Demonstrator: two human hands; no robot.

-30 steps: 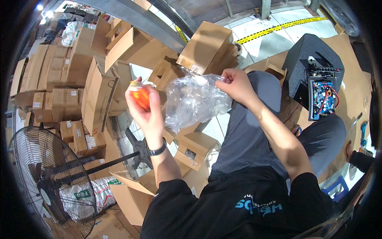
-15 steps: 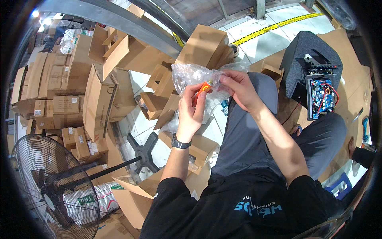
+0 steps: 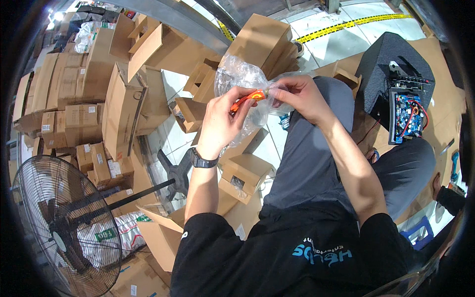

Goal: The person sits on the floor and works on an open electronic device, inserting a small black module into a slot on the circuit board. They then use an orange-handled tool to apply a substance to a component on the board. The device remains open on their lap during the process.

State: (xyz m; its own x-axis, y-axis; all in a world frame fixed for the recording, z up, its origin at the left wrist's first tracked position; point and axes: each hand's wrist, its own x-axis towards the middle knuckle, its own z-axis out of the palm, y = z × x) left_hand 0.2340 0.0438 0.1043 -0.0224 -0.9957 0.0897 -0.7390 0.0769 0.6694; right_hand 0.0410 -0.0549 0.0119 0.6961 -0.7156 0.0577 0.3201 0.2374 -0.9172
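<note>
My left hand (image 3: 217,121) is closed on a slim orange hand tool (image 3: 246,101) with a yellow mark; its exact kind is hard to make out. The tool's end points toward my right hand (image 3: 303,100), whose thumb and fingers pinch crumpled clear plastic wrap (image 3: 238,73). The wrap bunches between both hands and hangs down behind the left one. Where the tool's tip meets the wrap is too small to read. Both hands are raised beside my bent left knee (image 3: 334,101).
A dark speaker-like cabinet (image 3: 388,62) with an exposed blue circuit board (image 3: 410,118) stands on cardboard at right. Open cartons (image 3: 260,39) and stacked boxes (image 3: 81,119) lie ahead and left. A black fan (image 3: 64,227) is lower left. Another person's dark sleeve (image 3: 451,197) shows at the right edge.
My left hand has shifted a little left, and the orange tool has turned from steep to nearly level. My right hand still pinches the wrap, which is now drawn narrow between the hands.
</note>
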